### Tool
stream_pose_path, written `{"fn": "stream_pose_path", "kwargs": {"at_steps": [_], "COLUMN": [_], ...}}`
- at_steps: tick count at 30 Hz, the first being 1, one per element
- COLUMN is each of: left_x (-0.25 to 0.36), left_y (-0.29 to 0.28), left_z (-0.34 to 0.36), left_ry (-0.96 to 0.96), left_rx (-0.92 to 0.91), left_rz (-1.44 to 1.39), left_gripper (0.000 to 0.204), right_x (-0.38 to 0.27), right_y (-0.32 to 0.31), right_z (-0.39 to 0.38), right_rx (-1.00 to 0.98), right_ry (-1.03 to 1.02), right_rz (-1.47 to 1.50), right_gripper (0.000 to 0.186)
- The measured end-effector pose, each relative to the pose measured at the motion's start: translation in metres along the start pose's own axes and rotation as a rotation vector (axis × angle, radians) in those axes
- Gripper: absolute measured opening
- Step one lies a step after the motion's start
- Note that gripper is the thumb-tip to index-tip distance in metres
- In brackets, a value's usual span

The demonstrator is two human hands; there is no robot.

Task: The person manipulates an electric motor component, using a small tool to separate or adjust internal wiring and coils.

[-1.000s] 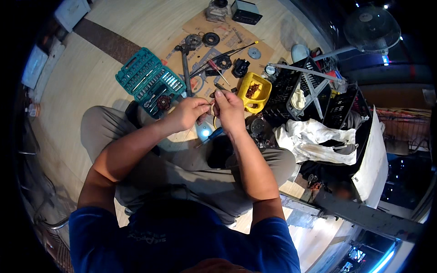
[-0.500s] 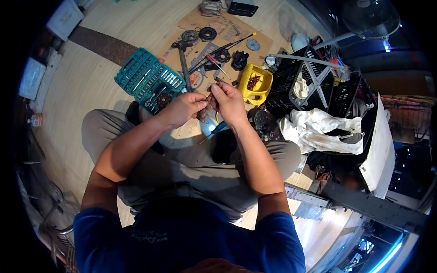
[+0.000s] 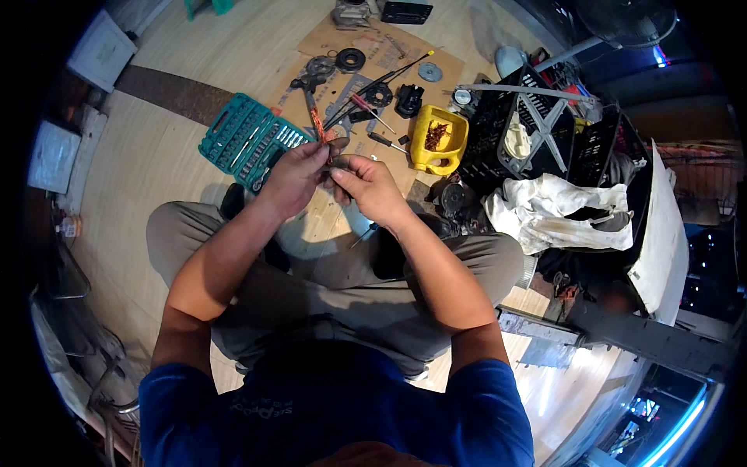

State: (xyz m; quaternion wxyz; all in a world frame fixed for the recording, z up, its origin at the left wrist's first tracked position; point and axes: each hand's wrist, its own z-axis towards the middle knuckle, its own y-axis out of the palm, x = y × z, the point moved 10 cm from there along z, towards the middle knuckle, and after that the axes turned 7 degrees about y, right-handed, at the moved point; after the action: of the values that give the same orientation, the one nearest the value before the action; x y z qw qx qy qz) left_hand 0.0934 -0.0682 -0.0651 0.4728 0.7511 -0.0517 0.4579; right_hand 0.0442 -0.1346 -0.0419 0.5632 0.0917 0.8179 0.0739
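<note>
My left hand [image 3: 292, 175] is closed on a slender orange piece [image 3: 317, 124], raised upright, its kind unclear. My right hand [image 3: 362, 187] meets it at the lower end with closed fingers; what they pinch is mostly hidden. Beyond my hands, an open teal socket set [image 3: 237, 132] lies left, with a long dark metal part [image 3: 309, 100], a red-handled screwdriver [image 3: 362, 105] and a black-handled screwdriver [image 3: 380, 138] on cardboard. A yellow cut-open jug [image 3: 420, 156] holding small rusty bits stands right of them.
Black crates [image 3: 494, 148] with metal brackets and a white rag [image 3: 545, 226] stand at my right, beside a white panel [image 3: 654, 241]. Ring parts [image 3: 350, 60] and a black box [image 3: 405, 14] are at the back. A floor fan [image 3: 626, 23] is far right; crossed legs lie beneath my arms.
My hands have shifted left, the left one rising and turning upright with the orange piece now showing above it; the right has dropped slightly. The view has shifted, bringing the scene somewhat higher.
</note>
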Motion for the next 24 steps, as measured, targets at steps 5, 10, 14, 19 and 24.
{"fn": "stream_pose_path", "kwargs": {"at_steps": [5,10,14,19,24], "left_x": [-0.002,0.001,-0.014,-0.018,-0.016], "left_y": [0.017,0.013,0.011,-0.024,-0.073], "left_z": [0.006,0.006,0.010,0.016,0.025], "left_ry": [-0.027,-0.009,-0.017,-0.023,0.029], "left_rx": [-0.122,-0.121,-0.119,-0.173,-0.216], "left_rz": [0.013,0.078,0.013,0.011,-0.019], "left_gripper": [0.034,0.042,0.033,0.032,0.034], "right_x": [0.002,-0.009,-0.020,-0.005,-0.003], "right_y": [-0.011,-0.017,-0.025,-0.016,0.002], "right_z": [0.001,-0.002,-0.004,-0.009,-0.012], "right_rx": [0.045,0.102,0.061,-0.064,-0.081], "right_ry": [-0.009,-0.045,-0.304,-0.091,-0.071], "right_rz": [0.101,-0.047,0.004,0.050,0.164], "right_gripper": [0.019,0.023,0.020,0.019,0.019]}}
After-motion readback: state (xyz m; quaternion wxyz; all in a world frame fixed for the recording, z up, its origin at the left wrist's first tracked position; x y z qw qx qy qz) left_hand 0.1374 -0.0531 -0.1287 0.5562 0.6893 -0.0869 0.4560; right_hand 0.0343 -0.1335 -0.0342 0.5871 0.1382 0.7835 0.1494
